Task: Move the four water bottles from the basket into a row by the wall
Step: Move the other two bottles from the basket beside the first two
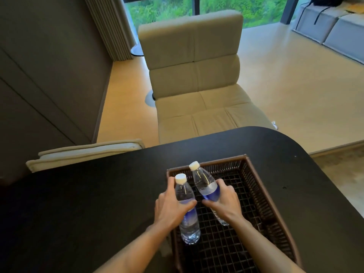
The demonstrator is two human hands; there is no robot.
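A brown wicker basket [254, 182] with a wire-grid bottom sits on the black table [88, 203]. My left hand [169, 205] grips a clear water bottle [186, 196] with a white cap and blue label, over the basket's left side. My right hand [224, 198] grips a second such bottle [203, 184], tilted with its cap toward the far left. Both bottles are raised above the basket's floor, their caps close together. No other bottles show in the basket.
A beige lounge chair [195, 75] stands beyond the table's far edge. A grey wall [39, 75] runs along the left. A folded beige cushion [84, 152] lies by the table's far left edge. Grey benches [331, 30] stand at the far right.
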